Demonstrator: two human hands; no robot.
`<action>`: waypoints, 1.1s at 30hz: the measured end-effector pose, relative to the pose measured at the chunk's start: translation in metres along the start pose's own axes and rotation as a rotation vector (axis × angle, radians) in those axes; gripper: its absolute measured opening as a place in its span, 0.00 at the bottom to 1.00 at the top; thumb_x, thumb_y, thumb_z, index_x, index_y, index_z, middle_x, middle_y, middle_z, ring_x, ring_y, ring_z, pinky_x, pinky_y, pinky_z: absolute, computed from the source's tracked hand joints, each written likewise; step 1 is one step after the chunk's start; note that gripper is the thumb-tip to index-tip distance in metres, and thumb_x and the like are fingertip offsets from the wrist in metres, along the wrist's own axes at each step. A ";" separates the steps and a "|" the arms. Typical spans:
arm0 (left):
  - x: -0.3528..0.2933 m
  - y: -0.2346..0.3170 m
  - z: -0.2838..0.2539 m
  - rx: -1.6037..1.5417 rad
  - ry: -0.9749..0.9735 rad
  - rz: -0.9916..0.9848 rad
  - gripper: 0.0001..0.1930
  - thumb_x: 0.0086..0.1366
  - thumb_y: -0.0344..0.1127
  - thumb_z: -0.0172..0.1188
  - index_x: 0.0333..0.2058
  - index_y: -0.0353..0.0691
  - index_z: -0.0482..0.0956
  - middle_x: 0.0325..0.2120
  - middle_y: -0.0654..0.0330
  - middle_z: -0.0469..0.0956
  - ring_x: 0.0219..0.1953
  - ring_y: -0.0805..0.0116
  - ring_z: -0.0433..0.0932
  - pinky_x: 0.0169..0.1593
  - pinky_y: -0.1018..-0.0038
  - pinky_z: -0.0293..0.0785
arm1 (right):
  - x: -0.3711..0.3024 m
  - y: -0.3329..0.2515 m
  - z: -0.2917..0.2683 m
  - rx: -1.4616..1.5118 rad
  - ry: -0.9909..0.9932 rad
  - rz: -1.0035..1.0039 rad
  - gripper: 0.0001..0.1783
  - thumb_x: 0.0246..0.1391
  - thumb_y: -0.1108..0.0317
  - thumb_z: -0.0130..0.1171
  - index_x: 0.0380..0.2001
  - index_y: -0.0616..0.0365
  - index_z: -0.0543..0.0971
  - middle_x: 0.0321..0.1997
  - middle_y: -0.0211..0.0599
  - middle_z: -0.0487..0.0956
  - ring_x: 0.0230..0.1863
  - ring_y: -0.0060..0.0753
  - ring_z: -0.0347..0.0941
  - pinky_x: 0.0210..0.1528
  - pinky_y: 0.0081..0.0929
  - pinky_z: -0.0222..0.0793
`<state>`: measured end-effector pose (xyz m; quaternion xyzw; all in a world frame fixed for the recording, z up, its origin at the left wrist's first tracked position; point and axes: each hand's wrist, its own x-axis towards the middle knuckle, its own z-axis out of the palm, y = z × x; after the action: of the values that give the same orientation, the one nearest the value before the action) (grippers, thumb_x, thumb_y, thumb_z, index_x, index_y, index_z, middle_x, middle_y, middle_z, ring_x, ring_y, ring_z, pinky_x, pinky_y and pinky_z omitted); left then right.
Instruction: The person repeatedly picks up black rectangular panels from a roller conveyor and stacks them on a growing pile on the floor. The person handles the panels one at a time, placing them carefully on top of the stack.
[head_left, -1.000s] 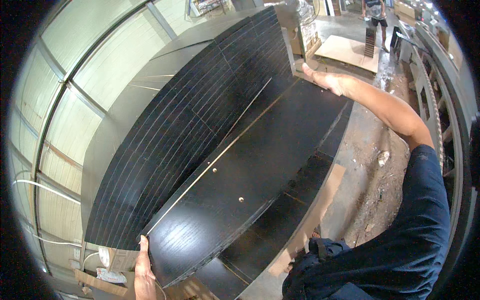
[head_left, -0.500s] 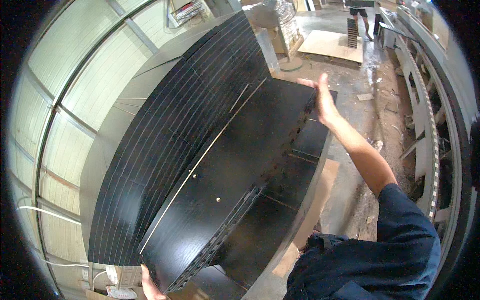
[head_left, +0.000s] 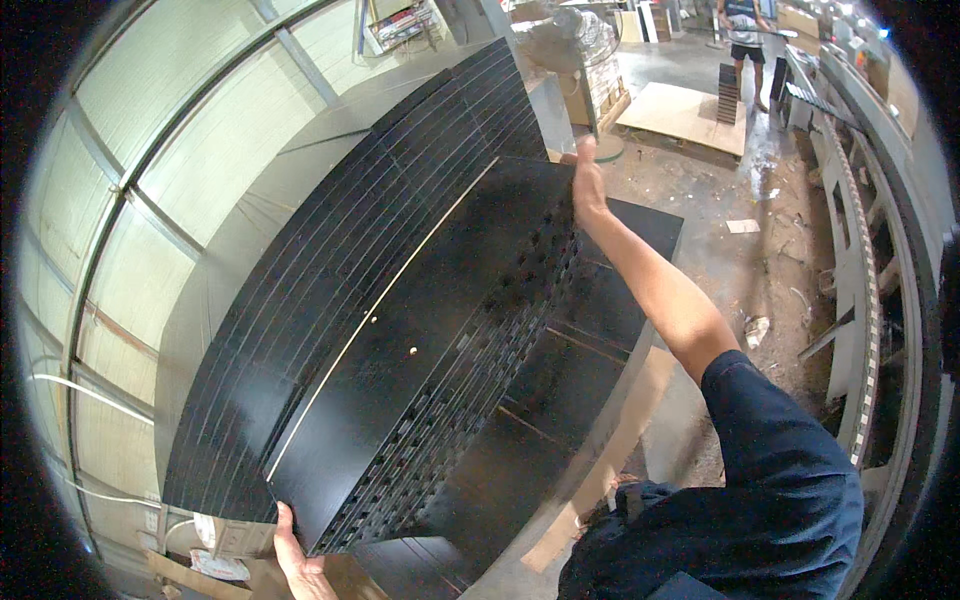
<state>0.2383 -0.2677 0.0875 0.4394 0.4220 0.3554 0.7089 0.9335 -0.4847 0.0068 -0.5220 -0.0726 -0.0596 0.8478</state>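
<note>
Between my two hands is a stack of long black boards (head_left: 420,270), its slotted side edges showing as several layers. The top board has a pale strip along its far edge and small pale round spots on its face. My right hand (head_left: 588,187) presses against the far end, thumb up. At the near end, my left hand (head_left: 296,553) grips the corner, its fingers partly hidden. Close beyond the boards rises a tall stack of black panels (head_left: 300,260). A lower black surface with thin pale lines (head_left: 500,455) lies under the held boards, on my side.
At the left stands a pale panelled wall (head_left: 190,130) with metal framing. Ahead are a wrapped pallet load (head_left: 570,45), a flat wooden sheet (head_left: 675,115) bearing a small dark stack, and another person (head_left: 748,45). A long rail frame (head_left: 845,210) runs down the right; debris litters the floor.
Both hands and the boards have shifted left toward the tall panel stack. The boards' side edges show more layers, and more of the lower surface is uncovered.
</note>
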 end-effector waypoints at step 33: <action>-0.038 -0.109 0.011 0.468 0.263 0.676 0.22 0.59 0.30 0.69 0.51 0.32 0.76 0.44 0.59 0.81 0.45 0.71 0.76 0.54 0.73 0.70 | -0.016 -0.001 -0.004 0.000 -0.556 0.248 0.52 0.58 0.26 0.42 0.66 0.65 0.62 0.67 0.42 0.67 0.65 0.39 0.65 0.67 0.35 0.56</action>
<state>0.2482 -0.3433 0.0009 0.6527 0.4105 0.5153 0.3740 0.9178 -0.4879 0.0027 -0.5231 -0.2375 0.1897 0.7962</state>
